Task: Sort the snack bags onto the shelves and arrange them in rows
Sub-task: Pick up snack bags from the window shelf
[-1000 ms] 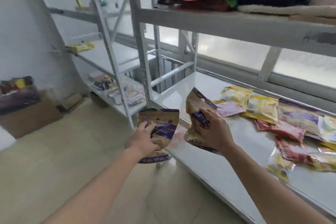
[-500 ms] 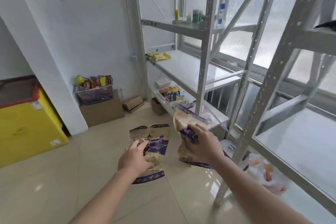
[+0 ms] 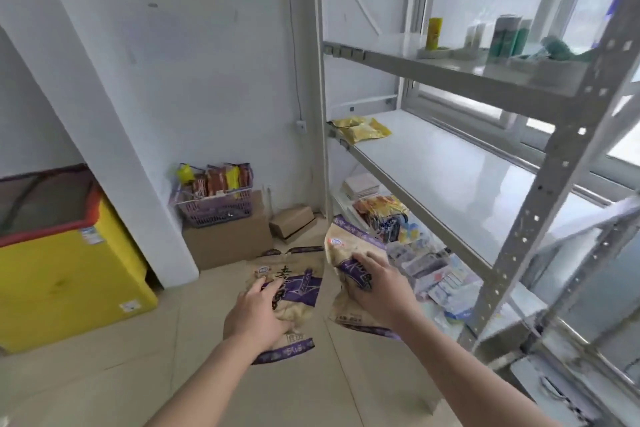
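Note:
My left hand (image 3: 258, 315) grips a tan snack bag with a purple label (image 3: 298, 274), held flat over the floor. My right hand (image 3: 377, 288) grips a second tan and purple snack bag (image 3: 346, 253), tilted toward the shelving. Both bags hang in front of the grey metal shelf unit (image 3: 450, 184) on the right. Its middle shelf carries yellow snack bags (image 3: 360, 128) at the far end. The bottom shelf holds several mixed snack packets (image 3: 415, 253).
A yellow chest freezer (image 3: 65, 274) stands at the left. A purple basket of snacks (image 3: 214, 204) rests on a cardboard box (image 3: 228, 243) by the wall; a smaller box (image 3: 292, 220) lies beside it. Bottles (image 3: 505, 35) stand on the upper shelf.
My view has swung left from the shelf covered in snack bags to the far shelf unit and the wall. Both hands still hold their bags, now closer to the bottom shelf.

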Demonstrator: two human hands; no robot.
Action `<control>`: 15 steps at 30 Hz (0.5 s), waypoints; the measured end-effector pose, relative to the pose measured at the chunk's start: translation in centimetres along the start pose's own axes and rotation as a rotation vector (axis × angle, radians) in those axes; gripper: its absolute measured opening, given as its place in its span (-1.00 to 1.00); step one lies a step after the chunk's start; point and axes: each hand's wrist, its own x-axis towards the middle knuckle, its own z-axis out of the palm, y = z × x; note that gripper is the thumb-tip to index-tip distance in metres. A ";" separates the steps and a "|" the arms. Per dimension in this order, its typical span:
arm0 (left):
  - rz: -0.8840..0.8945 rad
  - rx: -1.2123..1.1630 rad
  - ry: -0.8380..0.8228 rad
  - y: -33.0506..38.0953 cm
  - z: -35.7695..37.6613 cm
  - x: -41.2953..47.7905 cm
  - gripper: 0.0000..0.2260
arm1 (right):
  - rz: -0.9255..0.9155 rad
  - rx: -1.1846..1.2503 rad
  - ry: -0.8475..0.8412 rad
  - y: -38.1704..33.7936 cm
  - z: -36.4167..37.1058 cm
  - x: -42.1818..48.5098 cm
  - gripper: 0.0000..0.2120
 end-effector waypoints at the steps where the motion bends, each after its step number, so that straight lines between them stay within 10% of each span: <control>1: 0.001 -0.002 0.006 -0.1 -0.6 2.6 -0.21 | -0.005 -0.004 0.001 -0.3 0.2 2.6 -0.43; 15: 0.242 -0.009 -0.072 -3.5 -3.8 42.0 -0.19 | 0.158 -0.027 0.076 -1.1 5.7 36.8 -0.45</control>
